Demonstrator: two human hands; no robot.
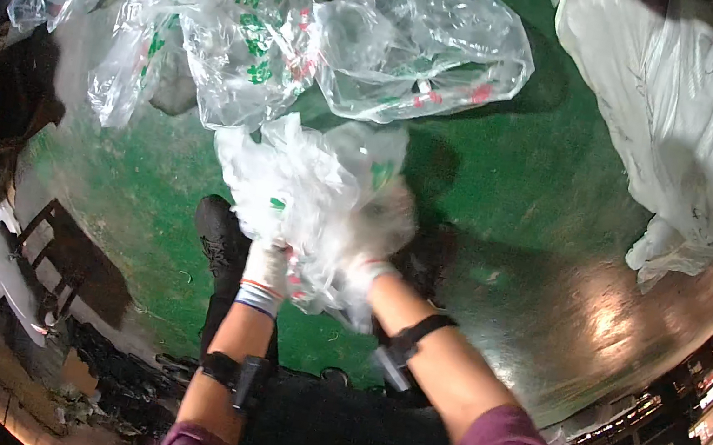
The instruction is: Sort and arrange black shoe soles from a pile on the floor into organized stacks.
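Note:
A crumpled clear plastic bag [325, 184] with green and red print is bunched in front of me, above the green floor. My left hand [269, 266], in a white glove with a striped cuff, is closed on its near edge. My right hand [364, 276], gloved in white too, is pressed into the bag's right side. Motion blur and the plastic hide its fingers. Just beyond the bunched bag lie more printed clear plastic bags [259, 46], with a puffed-out clear bag [423, 50] to their right.
A large white plastic sack or sheet [667, 114] lies along the far right. My dark shoe [223, 233] stands on the green floor [132, 213] left of the bag. A dark frame [54, 252] stands at the left, and cluttered dark racks [670, 435] line the lower right.

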